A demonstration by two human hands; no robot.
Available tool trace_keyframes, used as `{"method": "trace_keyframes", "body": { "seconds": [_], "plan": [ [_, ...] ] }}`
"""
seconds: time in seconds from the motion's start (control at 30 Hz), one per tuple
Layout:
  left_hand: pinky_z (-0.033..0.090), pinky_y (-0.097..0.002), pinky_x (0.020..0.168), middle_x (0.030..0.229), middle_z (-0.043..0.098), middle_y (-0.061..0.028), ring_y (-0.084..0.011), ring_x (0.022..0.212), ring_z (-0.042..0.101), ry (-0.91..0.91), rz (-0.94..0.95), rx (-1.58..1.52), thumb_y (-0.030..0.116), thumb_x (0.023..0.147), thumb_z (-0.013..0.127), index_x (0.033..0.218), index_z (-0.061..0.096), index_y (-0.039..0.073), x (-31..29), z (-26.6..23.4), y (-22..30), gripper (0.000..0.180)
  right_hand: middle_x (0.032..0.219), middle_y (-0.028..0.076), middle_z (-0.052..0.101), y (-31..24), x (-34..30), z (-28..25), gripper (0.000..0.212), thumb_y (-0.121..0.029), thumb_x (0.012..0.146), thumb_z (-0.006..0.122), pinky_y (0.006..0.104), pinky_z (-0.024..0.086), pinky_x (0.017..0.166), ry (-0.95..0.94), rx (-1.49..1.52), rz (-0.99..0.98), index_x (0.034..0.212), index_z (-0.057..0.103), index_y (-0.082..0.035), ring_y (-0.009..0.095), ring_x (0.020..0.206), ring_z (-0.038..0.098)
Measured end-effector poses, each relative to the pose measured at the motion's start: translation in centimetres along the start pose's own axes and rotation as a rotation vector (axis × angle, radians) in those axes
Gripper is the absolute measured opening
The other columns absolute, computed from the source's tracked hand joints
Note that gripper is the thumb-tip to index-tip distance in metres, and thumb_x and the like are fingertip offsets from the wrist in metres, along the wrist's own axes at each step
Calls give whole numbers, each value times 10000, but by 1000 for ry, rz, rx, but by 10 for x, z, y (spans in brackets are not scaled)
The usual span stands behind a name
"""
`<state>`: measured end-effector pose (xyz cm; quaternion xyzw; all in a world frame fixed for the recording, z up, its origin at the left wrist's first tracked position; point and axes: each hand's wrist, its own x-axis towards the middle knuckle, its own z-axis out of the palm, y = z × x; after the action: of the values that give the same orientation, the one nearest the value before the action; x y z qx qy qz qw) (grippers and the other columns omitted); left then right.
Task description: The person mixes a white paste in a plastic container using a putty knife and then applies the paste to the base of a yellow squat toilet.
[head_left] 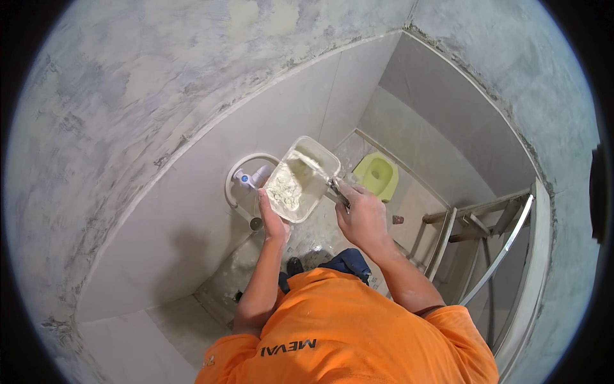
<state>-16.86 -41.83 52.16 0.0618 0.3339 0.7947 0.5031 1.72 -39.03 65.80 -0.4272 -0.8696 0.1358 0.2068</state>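
My left hand (pixel 273 219) grips a clear plastic tub (pixel 311 194) from its near left side, fingers hidden under it. White putty (pixel 283 192) lies in a lump along the tub's left part, with smears on the walls. My right hand (pixel 363 216) is closed round the dark handle of a putty knife (pixel 338 191). The knife reaches over the tub's right rim, its blade end pointing into the tub and coated with white putty. Whether the blade touches the tub cannot be made out.
A squat toilet pan (pixel 377 174), yellow-green, is set in the floor beyond my right hand. Left of the tub are a white hose (pixel 229 185) and a blue-and-white tap fitting (pixel 244 180) at the tiled wall. A ladder-like frame (pixel 489 275) stands at the right. Patchy grey plaster covers the upper walls.
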Motion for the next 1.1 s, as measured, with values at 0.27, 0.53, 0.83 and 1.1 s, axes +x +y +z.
{"method": "trace_keyframes", "body": {
  "seconds": [0.27, 0.53, 0.83, 1.1],
  "plan": [
    [381, -398, 1150, 1454, 496, -144, -254, 1356, 486, -127, 303, 305, 502, 1074, 435, 1472, 446, -3, 6, -18, -7, 643, 933, 165, 674, -24, -21, 25, 441, -98, 861, 636, 459, 565, 649, -190, -169, -33, 1301, 671, -111, 338, 779, 699],
    [379, -413, 1159, 1490, 475, -153, -249, 1371, 484, -194, 247, 250, 488, 1072, 448, 1466, 459, 4, 3, -2, -14, 624, 1012, 234, 681, -24, -2, 24, 431, -89, 880, 584, 509, 569, 690, -131, -162, 82, 1306, 628, -42, 405, 794, 710],
    [391, -407, 1152, 1496, 487, -140, -248, 1379, 484, -223, 85, 209, 551, 1058, 451, 1500, 421, 34, -6, 5, 6, 680, 1075, 221, 666, -32, 6, -20, 503, -72, 840, 622, 484, 569, 667, -410, -283, -142, 1342, 603, -45, 355, 780, 724],
    [417, -398, 1131, 1459, 529, -137, -252, 1353, 515, -149, 85, 244, 565, 1075, 392, 1498, 423, 33, -8, 21, 5, 680, 982, 212, 660, -55, 2, -9, 466, -79, 865, 606, 408, 568, 557, -255, -415, -146, 1322, 606, 13, 310, 715, 724]
  ]
}}
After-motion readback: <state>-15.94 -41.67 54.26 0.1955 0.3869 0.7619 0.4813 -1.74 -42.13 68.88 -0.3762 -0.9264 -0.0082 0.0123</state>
